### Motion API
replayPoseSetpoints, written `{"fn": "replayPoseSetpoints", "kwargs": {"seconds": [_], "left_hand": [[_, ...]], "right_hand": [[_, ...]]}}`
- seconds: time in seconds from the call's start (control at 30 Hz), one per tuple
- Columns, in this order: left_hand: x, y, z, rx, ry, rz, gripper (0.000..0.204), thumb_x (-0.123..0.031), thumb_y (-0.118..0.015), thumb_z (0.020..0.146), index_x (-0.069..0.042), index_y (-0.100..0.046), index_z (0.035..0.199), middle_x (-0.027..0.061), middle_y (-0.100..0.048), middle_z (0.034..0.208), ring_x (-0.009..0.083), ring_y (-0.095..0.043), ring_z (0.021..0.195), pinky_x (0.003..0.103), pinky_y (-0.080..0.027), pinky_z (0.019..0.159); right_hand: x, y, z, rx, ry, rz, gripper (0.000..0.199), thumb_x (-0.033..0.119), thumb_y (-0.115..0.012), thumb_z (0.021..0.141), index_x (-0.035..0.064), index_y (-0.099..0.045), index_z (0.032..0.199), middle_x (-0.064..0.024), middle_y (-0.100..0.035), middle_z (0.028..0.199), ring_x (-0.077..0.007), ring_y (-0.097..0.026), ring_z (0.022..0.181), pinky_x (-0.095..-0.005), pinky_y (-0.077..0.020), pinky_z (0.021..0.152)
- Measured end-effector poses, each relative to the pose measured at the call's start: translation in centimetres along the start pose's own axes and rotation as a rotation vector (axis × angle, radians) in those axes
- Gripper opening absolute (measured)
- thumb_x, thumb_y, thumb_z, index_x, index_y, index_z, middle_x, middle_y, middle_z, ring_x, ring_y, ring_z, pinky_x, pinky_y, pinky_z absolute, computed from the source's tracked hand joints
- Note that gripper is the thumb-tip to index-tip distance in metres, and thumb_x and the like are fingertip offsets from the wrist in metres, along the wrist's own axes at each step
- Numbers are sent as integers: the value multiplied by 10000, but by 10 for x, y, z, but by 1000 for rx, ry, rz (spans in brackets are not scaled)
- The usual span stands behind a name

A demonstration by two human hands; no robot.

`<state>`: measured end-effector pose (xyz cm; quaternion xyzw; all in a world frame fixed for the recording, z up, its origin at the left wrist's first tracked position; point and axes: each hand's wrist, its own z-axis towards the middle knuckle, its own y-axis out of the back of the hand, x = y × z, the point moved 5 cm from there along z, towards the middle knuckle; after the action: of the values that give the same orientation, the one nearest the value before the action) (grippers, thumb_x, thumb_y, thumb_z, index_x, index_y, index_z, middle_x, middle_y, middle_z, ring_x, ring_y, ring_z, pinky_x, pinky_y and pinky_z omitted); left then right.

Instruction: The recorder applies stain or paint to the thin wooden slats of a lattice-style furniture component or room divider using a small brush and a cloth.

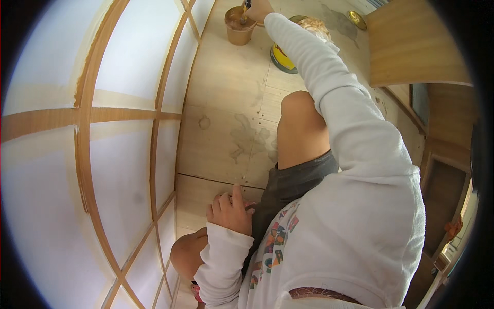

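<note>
At the top of the view my right hand [261, 10] is closed round the handle of a paintbrush [244, 16]. The brush points down into a small brown bucket [239, 36], which holds brown paint or varnish; its bristle tip is hidden in there. My right arm stretches far forward in a white sleeve. Close to my body, my left hand [231, 212] hovers or rests by my lap, fingers loosely apart with nothing seen in them. Left of me stands a wall of white panels [123, 62] divided by brown wooden strips [85, 170], with pale tape along several strip edges.
A yellow and dark round tin [283, 59] stands on the floor, partly behind my right arm, with a crumpled whitish item [315, 26] by it. Farther right lies a gold lid [356, 20]. Dark stains mark the wooden floor [221, 92]. Wooden cabinetry [417, 46] bounds the right.
</note>
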<state>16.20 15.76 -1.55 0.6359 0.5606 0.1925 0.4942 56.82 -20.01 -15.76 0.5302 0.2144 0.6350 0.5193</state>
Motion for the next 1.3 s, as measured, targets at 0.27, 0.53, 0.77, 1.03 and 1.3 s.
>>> {"fn": "replayPoseSetpoints", "kwargs": {"seconds": [0.27,0.53,0.77,1.03,1.3], "left_hand": [[3,-4,-1,0,2,9,661,-266,-757,664,-90,-464,1231,138,-583,994,321,-561,926,467,-411,815],[51,123,-50,-818,-167,-338,305,-67,-548,790,121,-577,1028,213,-623,1001,305,-616,934,377,-508,768],[89,115,-144,-1158,170,-746,340,-136,-499,830,100,-550,1069,192,-602,1027,268,-596,941,358,-496,779],[35,47,-100,-1115,239,-929,337,-169,-480,844,81,-554,1058,176,-609,992,263,-591,914,360,-488,769],[20,40,-120,-1277,333,-913,338,-202,-461,859,62,-558,1047,160,-617,958,257,-585,887,363,-480,759]], "right_hand": [[40,60,-22,103,-122,226,272,135,-676,636,29,-639,883,-195,-653,831,-311,-643,786,-380,-504,689],[-23,70,-9,27,-178,189,253,137,-691,629,4,-629,835,-164,-664,807,-254,-650,762,-362,-509,658],[-76,72,8,316,-456,1073,225,94,-627,825,-65,-573,976,-128,-630,907,-223,-638,843,-299,-541,803],[-75,80,-23,144,-638,1512,211,66,-521,864,-98,-521,997,-195,-598,987,-296,-609,915,-387,-522,869],[-21,44,-48,81,-344,875,209,28,-684,725,-38,-594,902,-134,-638,834,-198,-642,709,-323,-551,650]]}}
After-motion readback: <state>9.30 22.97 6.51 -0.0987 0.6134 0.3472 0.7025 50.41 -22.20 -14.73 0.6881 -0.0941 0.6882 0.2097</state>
